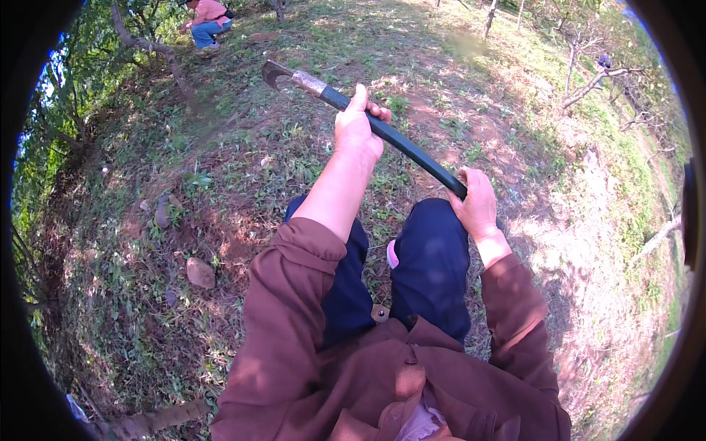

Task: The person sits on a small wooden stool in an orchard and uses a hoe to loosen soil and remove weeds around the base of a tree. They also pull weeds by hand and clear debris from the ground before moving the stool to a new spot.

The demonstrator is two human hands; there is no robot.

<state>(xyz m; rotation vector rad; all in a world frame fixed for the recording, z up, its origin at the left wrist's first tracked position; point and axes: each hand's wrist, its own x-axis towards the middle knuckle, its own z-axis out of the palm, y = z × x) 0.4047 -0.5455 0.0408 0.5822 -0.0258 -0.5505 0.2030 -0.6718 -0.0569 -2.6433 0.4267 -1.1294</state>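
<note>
A sickle with a long dark green handle [416, 156] slants in front of me, above my bent knees. Its short curved metal blade [270, 73] points to the upper left, joined to the handle by a worn metal socket [308, 82]. My left hand [361, 124] supports the shaft behind the socket, the thumb laid along it and the fingertips curling over the far side. Around the butt end, my right hand [475, 201] grips the handle beside my right knee [433, 237]. The blade is clear of the ground.
Low weeds and dry grass [298, 149] cover the sloping ground. A stone [200, 273] lies left of my legs. At the upper left, a person in a pink top [209, 16] squats near a leaning tree trunk [174, 66]. Bare branches [590, 88] stand at the right.
</note>
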